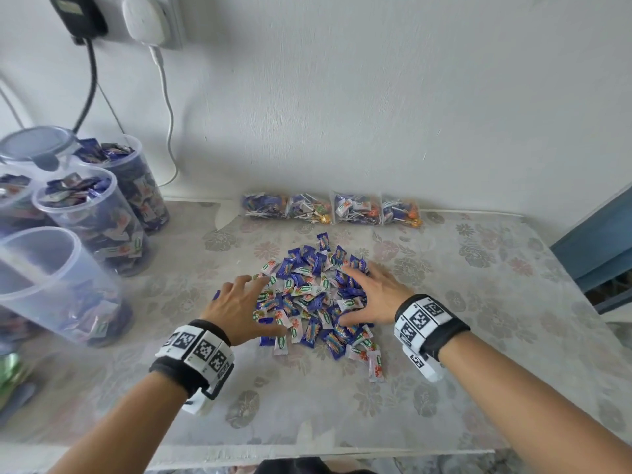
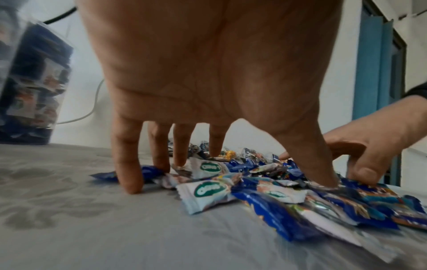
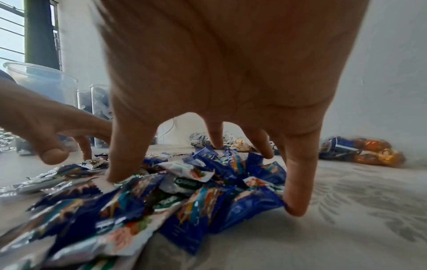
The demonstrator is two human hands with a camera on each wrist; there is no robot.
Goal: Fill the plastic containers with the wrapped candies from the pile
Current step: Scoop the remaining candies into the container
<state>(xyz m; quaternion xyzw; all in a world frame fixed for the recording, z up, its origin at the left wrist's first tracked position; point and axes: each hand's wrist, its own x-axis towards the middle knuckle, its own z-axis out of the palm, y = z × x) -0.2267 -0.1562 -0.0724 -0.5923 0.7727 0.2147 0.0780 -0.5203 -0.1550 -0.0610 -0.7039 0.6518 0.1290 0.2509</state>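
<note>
Blue and white foil wrappers make up the pile of wrapped candies (image 1: 313, 297), heaped loosely near the middle of a table (image 1: 478, 388) covered in a pale flowered cloth; the left hand (image 1: 239, 306) sits at the pile's left edge and the right hand (image 1: 378, 295) at its right edge, both palm down, fingers spread and bent downward, tips touching wrappers or the cloth; neither hand has closed around anything yet, and they look set to rake the heap together between them; from the left wrist view, the left fingers (image 2: 128, 164) stand on the cloth with candies lying against them. To the left stand the plastic containers: the nearest container (image 1: 44, 285) is clear, lidless and holds only a shallow layer of candies at the bottom, while two behind it (image 1: 92, 217) look full to the brim and another at the back wears a grey lid (image 1: 34, 145). Four clear bags of lollipops (image 1: 331, 208) lie in a row against the wall, well apart from the hands. The risk from here seems to be spillage; slick wrappers could slip out between splayed fingers during the lift, and an overlarge scoop could drop candies past the narrow rim, or a wrist could knock the light, nearly empty container over.
</note>
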